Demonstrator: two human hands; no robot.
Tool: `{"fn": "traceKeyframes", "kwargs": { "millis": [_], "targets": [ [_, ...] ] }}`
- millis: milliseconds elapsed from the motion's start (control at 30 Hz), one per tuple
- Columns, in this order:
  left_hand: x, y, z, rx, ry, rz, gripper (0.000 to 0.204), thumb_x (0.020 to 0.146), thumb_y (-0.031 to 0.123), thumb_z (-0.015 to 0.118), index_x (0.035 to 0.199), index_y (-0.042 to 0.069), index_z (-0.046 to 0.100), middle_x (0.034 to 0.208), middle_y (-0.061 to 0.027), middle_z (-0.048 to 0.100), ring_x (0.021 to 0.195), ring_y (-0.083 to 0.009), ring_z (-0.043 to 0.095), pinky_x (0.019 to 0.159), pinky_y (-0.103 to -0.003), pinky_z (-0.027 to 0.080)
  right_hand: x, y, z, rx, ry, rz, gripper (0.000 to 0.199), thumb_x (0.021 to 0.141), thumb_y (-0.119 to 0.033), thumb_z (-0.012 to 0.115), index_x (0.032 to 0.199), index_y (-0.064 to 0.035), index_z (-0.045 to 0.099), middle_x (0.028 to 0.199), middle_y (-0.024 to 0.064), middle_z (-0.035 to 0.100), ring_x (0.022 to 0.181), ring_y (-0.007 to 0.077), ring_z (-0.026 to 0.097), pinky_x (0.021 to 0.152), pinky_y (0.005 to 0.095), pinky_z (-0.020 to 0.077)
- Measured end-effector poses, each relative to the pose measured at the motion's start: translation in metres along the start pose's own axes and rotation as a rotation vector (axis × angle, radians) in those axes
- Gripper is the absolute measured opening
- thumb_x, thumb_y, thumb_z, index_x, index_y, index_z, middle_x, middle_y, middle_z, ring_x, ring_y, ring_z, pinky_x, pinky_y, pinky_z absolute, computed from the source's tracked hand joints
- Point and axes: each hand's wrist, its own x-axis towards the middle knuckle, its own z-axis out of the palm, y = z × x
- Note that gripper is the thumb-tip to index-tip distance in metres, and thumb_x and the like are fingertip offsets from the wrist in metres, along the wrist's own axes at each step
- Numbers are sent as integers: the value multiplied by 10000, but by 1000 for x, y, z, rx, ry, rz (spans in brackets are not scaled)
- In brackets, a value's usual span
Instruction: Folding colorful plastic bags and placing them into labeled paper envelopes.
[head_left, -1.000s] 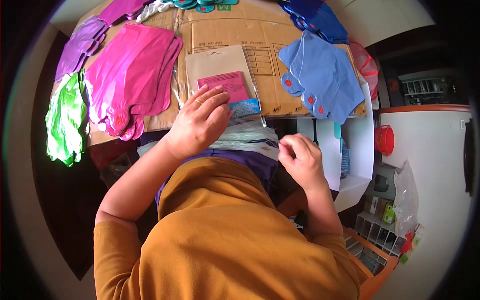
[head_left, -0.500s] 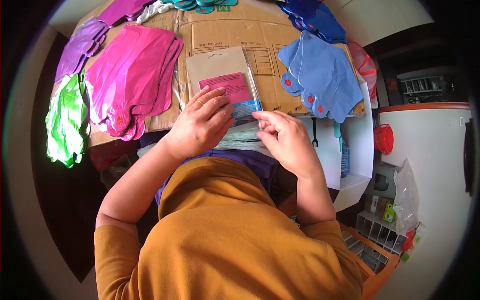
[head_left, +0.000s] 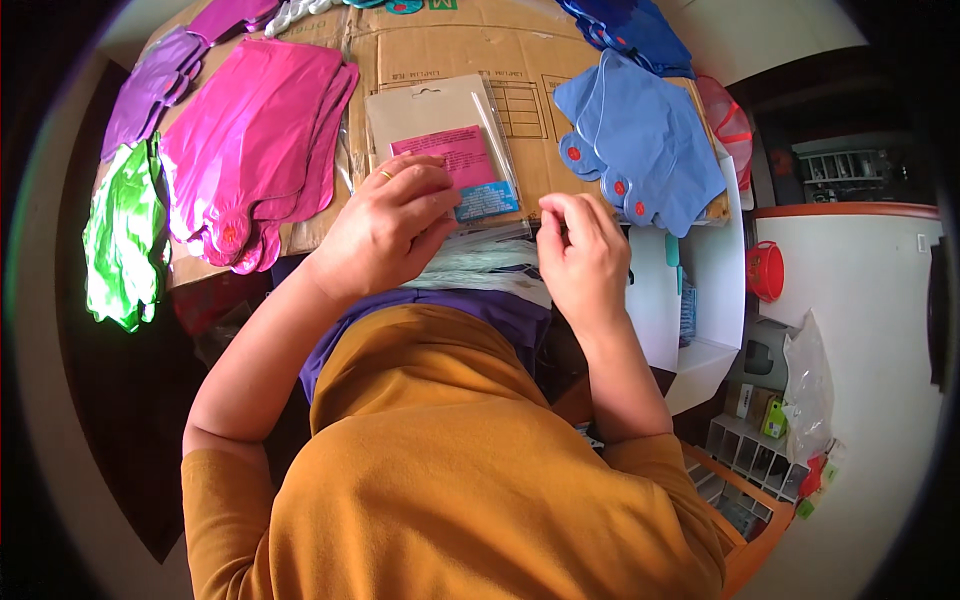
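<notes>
A clear plastic packet (head_left: pixel 505 140) lies on the cardboard tabletop. Inside are a greyish card with a hanging hole, a pink printed slip (head_left: pixel 455 150) and a blue label (head_left: pixel 487 200). My left hand (head_left: pixel 395 215), a ring on one finger, curls over the packet's lower left part with its fingers closed on it; the thumb side sits at the lower edge. Just off the lower right corner, my right hand (head_left: pixel 583 255) is closed, fingertips pinched together; whatever is between them is hidden. Pale translucent strips (head_left: pixel 475 265) hang below the packet, between both hands.
Flat shiny pink foil pieces (head_left: pixel 255 130) with rounded tabs lie left, beside purple (head_left: pixel 150 95) and green (head_left: pixel 125 230) ones. Blue pieces (head_left: pixel 650 140) lie right, darker blue ones (head_left: pixel 635 40) behind. A white box (head_left: pixel 710 300) stands below the table's right edge.
My right hand has come away from the packet's lower right corner, moving slightly right. My left hand has shifted a little left and down on the packet's lower left.
</notes>
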Motion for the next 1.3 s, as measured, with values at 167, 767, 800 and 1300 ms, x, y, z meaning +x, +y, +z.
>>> {"fn": "traceKeyframes", "kwargs": {
  "millis": [167,767,800,1300],
  "targets": [
    [6,-3,1,-138,-28,-78,272,776,-8,682,1047,-26,677,1090,-163,607,1050,-342,592,916,-409,474,-2,20,1,207,-59,-125,166,729,-5,759,863,-54,673,851,60,609,736,240,621,655,354,505],
    [4,-5,2,-88,-3,-22,281,736,-49,625,1008,-11,685,1082,-176,614,1033,-351,610,897,-414,511,7,20,-11,-46,-351,-410,144,766,-24,705,813,-45,570,812,89,549,762,276,575,711,397,468],
    [4,-5,1,-95,-20,-21,289,754,-57,616,1033,-17,681,1096,-182,608,1049,-354,602,916,-412,498,-3,15,-15,-41,-394,-413,154,756,-21,717,815,-50,578,807,87,556,766,276,576,709,394,465],
    [1,-6,2,-101,-39,-20,297,804,-62,613,1091,-16,672,1138,-181,594,1081,-349,590,939,-406,480,18,30,-3,-36,-210,-496,143,787,-41,691,875,-26,579,825,77,532,773,246,578,714,369,458]
  ]
}}
